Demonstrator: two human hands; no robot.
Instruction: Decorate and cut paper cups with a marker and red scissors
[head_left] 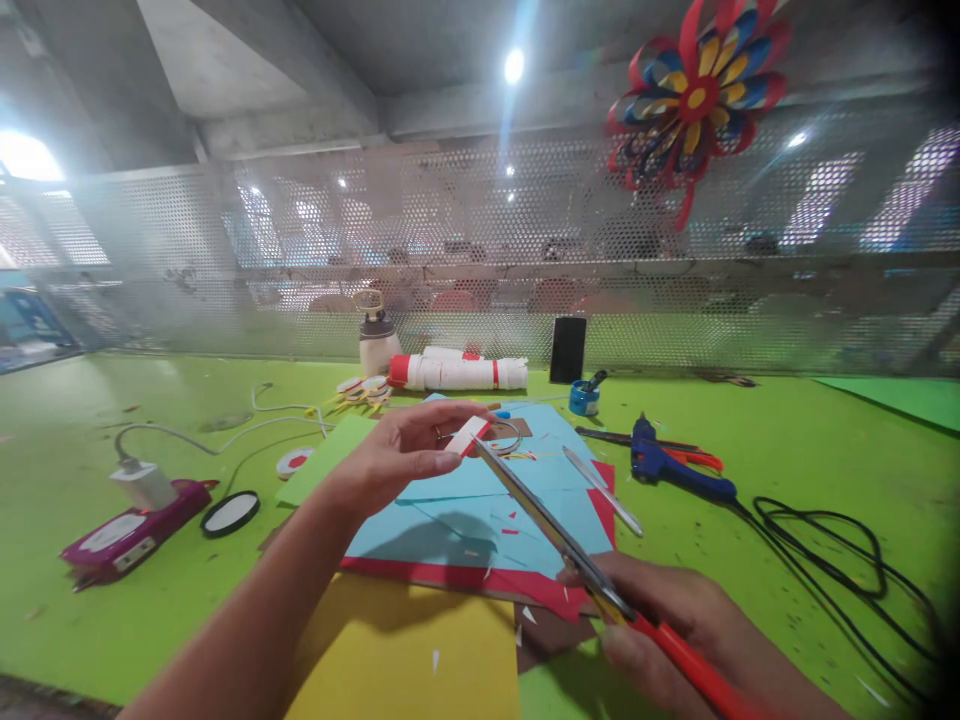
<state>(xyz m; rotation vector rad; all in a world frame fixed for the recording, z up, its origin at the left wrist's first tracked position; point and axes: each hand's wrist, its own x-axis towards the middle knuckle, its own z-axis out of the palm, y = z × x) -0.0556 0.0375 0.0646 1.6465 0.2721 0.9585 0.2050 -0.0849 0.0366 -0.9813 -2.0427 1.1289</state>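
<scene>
Between the thumb and fingers of my left hand (405,445) is a small folded paper strip (468,437), white on one face with a red edge. My right hand (667,610) grips long scissors (559,535) with red handles. The scissor tips reach up to the strip's right end; whether they touch it I cannot tell. Under both hands lie light blue sheets (420,530) over red paper (450,577), with small paper scraps on top. A yellow sheet (405,650) lies nearer to me. To the right of the strip rests a silver pointed blade or knife (604,490).
A blue glue gun (675,465) with a black cord (832,540) lies right. On the left are a purple power strip (135,535) with a white charger and a round black-rimmed disc (230,513). Behind stand a spray bottle (377,340), paper rolls (465,373), a phone (568,350) and a blue jar (584,398).
</scene>
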